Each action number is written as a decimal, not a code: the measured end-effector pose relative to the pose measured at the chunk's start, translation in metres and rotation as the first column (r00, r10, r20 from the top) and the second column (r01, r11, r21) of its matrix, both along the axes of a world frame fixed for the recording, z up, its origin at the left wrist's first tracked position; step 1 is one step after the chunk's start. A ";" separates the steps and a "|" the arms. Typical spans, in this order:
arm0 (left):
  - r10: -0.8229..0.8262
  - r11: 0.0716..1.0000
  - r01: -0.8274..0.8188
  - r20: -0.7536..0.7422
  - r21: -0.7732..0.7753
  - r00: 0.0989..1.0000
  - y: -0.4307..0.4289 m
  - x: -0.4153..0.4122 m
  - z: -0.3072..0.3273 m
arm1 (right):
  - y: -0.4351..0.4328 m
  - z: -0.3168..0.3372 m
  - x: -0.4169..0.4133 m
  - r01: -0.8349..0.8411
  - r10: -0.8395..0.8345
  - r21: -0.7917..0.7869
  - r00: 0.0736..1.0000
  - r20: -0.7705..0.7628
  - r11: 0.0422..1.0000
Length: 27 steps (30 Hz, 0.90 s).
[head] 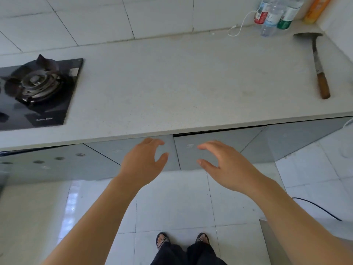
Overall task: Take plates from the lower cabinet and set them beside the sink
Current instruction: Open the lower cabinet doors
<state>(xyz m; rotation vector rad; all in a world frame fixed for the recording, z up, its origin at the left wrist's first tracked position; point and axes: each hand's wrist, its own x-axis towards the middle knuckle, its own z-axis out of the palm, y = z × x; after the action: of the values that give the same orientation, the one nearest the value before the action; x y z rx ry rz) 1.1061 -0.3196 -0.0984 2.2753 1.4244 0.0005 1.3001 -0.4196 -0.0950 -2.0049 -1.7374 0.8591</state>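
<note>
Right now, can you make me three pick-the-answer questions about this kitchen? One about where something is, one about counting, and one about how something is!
1. Where is the spatula?
A. on the stove
B. on the right end of the counter
C. on the floor

2. How many plastic bottles stand at the back of the counter?
A. one
B. three
C. six

3. How are the cabinet doors in front of the hands?
A. shut
B. wide open
C. taken off

Answers:
1 B, it lies right, far from the stove.
2 B, three stand clustered.
3 A, the left hand and right hand, both empty, reach toward closed panels.
</note>
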 end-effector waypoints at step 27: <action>-0.220 0.868 0.199 -0.007 0.454 0.975 0.085 -0.010 -0.290 | 0.091 -0.302 -0.021 0.032 -0.081 0.438 0.992 0.093 0.898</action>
<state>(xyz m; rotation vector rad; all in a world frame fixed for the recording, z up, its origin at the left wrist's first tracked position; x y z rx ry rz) 1.0965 -0.2342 -0.3884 2.7795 1.2410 0.3512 1.2794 -0.3284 -0.3974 -1.8102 -1.7310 0.3025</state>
